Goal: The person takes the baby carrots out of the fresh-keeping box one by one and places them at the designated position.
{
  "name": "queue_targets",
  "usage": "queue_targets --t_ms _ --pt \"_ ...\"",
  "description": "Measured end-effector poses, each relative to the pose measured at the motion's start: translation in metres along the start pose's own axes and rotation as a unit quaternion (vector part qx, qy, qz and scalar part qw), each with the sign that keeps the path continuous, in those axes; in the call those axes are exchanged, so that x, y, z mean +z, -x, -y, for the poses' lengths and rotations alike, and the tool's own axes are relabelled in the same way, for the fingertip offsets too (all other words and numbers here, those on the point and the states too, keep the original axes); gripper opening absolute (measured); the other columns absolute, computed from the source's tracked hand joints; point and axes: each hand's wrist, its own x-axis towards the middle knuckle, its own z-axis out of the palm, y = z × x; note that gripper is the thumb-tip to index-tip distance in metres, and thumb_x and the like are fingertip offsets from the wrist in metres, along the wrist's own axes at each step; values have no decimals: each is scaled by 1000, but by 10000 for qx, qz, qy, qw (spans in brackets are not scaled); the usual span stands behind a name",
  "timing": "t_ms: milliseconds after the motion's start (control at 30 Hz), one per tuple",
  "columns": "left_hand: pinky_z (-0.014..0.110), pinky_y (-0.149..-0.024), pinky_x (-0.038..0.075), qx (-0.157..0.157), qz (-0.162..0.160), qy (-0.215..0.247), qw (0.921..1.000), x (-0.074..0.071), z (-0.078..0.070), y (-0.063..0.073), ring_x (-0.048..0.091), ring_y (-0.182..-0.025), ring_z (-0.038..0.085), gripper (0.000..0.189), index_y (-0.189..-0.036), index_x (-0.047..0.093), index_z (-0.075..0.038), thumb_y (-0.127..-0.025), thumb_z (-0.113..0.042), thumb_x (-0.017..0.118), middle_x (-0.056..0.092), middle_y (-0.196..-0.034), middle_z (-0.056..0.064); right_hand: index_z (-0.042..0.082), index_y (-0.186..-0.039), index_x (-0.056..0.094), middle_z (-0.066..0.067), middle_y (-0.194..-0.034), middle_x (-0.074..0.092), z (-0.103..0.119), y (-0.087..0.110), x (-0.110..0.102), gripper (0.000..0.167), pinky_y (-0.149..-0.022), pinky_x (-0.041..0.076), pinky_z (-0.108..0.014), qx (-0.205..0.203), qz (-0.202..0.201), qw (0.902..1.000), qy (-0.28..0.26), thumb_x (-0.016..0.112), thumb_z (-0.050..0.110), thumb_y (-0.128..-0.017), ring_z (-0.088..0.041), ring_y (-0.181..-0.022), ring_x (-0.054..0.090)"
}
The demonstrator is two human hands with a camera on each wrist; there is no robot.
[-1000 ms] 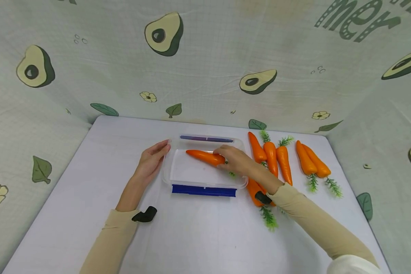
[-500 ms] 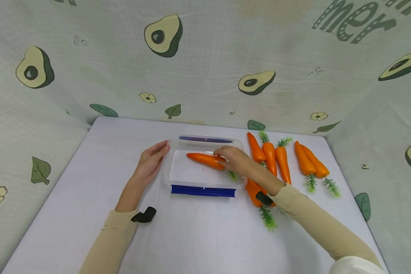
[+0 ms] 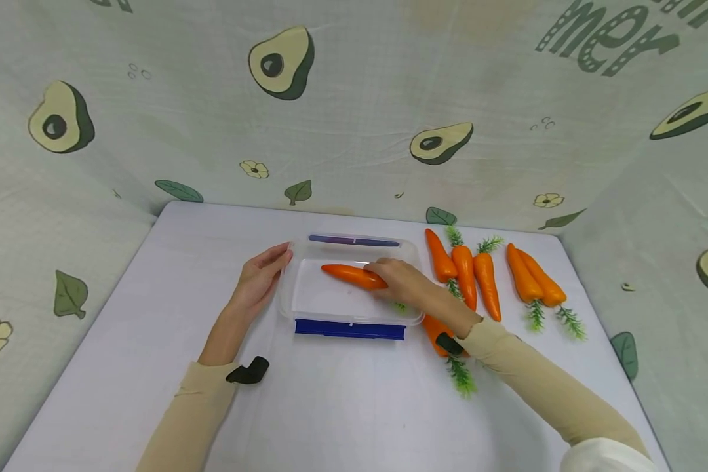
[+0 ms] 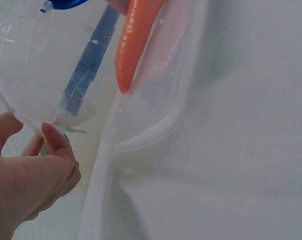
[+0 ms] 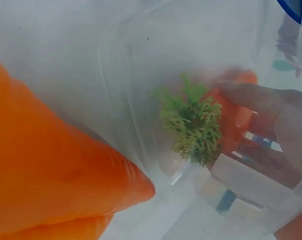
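Note:
A clear plastic food container (image 3: 324,303) with blue side clips (image 3: 349,329) stands on the white table. At its left end my left hand (image 3: 256,278) pinches the rim; the left wrist view shows the thumb and fingertips (image 4: 55,142) on that edge. Inside the container lies an orange carrot (image 3: 349,275), its pointed tip toward the left. My right hand (image 3: 410,285) reaches over the right wall and grips the carrot's thick end. Seen from the right wrist, its green leafy top (image 5: 193,120) sticks out beside the fingers. My palm hides part of the carrot in the head view.
Right of the container, several carrots (image 3: 486,282) with green tops lie close together, some partly under the right forearm. Two more carrots (image 3: 533,278) lie farther right. A patterned cloth (image 3: 354,98) hangs behind the table (image 3: 342,400) and at both sides.
My right hand's fingers, looser on the carrot half a second ago, have closed round its thick end. The carrot has shifted slightly within the container. My left hand stays at the rim.

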Motion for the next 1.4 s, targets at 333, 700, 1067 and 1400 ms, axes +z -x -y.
queue_targets --t_ms 333,700,1067,1400 --pt "23 -114 38 11 -1 -11 10000 0 0 0 49 -127 8 51 -150 49 1 -104 -13 63 44 -158 13 0 -131 68 -16 -122 71 9 7 -14 49 -93 57 -40 -56 -266 9996 123 84 13 -87 -27 -102 66" --pt "30 -119 34 -4 26 4 10000 -1 1 -1 49 -129 9 51 -150 49 1 -103 -14 64 45 -158 12 0 -130 69 -14 -119 73 17 19 -40 50 -83 57 -37 88 -509 9986 -102 84 17 -86 -25 -92 62" --pt "28 -119 34 -27 17 34 10000 -1 -1 0 48 -130 9 52 -151 48 1 -103 -13 64 44 -158 11 -1 -129 70 -11 -103 74 18 36 -64 47 -62 51 -26 109 -826 9955 -444 83 16 -86 -18 -74 58" --pt "32 -120 32 -8 82 133 9999 -1 0 0 49 -127 8 52 -151 46 3 -104 -12 62 43 -158 13 -4 -129 68 -13 -105 75 14 51 -80 48 -76 63 -37 -98 -1166 9899 -800 83 12 -86 -23 -86 69"
